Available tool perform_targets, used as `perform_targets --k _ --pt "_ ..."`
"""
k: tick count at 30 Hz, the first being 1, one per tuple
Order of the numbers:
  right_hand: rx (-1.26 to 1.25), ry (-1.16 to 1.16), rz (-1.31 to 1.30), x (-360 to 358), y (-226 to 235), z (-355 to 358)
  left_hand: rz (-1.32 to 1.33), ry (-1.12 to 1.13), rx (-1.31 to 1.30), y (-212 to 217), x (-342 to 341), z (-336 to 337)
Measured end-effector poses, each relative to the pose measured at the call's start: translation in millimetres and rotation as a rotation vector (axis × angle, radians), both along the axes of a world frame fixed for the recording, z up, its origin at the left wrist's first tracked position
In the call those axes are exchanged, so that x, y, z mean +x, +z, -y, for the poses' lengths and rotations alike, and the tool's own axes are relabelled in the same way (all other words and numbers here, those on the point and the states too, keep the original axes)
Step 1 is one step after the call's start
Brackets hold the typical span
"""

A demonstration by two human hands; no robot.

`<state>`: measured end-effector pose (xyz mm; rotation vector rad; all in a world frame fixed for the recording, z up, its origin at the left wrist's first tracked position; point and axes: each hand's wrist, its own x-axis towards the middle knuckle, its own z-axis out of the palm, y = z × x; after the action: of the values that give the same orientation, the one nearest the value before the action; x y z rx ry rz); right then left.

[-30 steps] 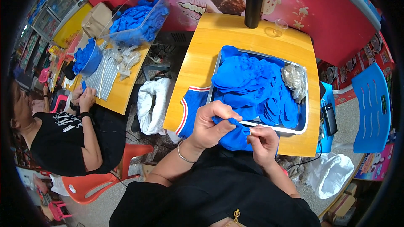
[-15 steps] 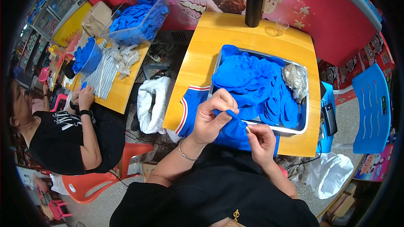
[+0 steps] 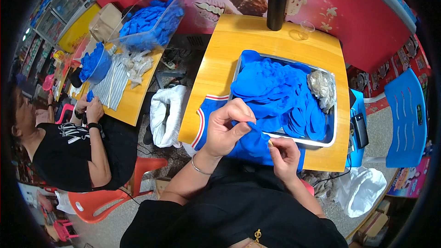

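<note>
Between my two hands a small blue fabric piece (image 3: 258,132) is stretched above the near edge of a metal tray. My left hand (image 3: 223,131) pinches its left end between thumb and index finger. At the other end, my right hand (image 3: 285,156) pinches the piece with thumb and fingertip. Inside the tray (image 3: 336,121) lies a heap of thin, rounded blue fabric pieces (image 3: 273,82), partly fanned out at the right. Under my hands spreads a blue garment (image 3: 209,112) with red and white trim, partly hidden by my left hand and the tray.
A crumpled clear plastic bag (image 3: 321,91) sits in the tray's right side. Behind stand a black flask (image 3: 277,7) and a clear cup (image 3: 307,27). At left a co-worker (image 3: 69,151) handles a small blue piece beside a tub (image 3: 158,27) of blue pieces. A blue chair (image 3: 404,119) stands right.
My left hand has shifted slightly left, while my right hand stays almost in place; both keep their pinch. The co-worker's hands have moved a little.
</note>
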<state>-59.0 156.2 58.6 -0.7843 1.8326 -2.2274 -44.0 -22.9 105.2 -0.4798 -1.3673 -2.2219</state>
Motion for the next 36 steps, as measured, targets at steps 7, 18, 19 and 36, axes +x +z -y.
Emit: perform_targets --k 7,18,19,36 --pt "-0.219 0.252 0.332 5 -1 5 0.008 -0.089 0.207 -3 -3 -15" --pt "-0.134 0.140 0.205 2 5 7 0.051 0.042 -0.004 -7 0 -6" --pt "-0.134 0.139 0.205 2 3 6 0.069 0.072 -0.063 -6 0 -6" --pt "0.054 0.045 0.160 2 4 -7 0.287 -0.023 0.181 -15 8 -10"
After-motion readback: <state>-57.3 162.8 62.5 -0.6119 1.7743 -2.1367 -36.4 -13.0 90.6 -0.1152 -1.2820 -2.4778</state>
